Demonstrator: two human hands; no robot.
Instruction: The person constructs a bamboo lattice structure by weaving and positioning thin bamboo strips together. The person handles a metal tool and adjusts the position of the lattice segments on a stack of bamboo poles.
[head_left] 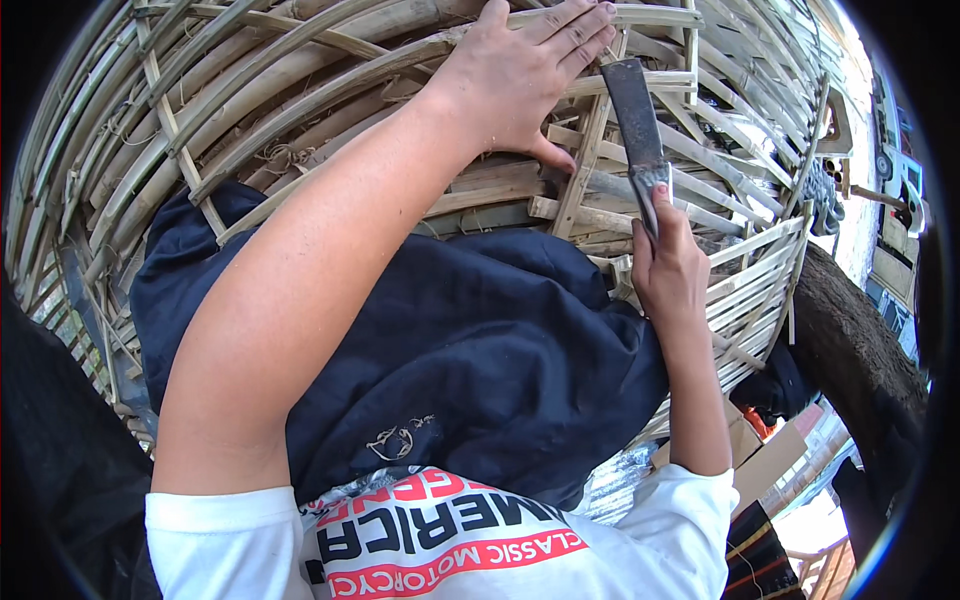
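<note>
My right hand (674, 262) grips the handle of a broad, dark-bladed knife (634, 118). The blade points away from me, its blunt tip close to the fingers of my left hand. Stretched far forward, my left hand (520, 85) lies flat with fingers extended and thumb apart, against split bamboo slats (655, 18). Its palm is hidden, so I cannot tell whether anything lies under it. Beneath both hands spreads a large woven bamboo framework (270, 110) of curved strips and crosspieces. An upright slat (585, 165) stands between my left thumb and the knife.
Dark blue cloth (470, 320) covers my lap against the bamboo. A thick tree trunk (850, 330) leans at the right. Cardboard (775, 465) lies below it. Beyond, at the upper right, stands a pale vehicle (900, 165). Loose bamboo ends stick out around the frame.
</note>
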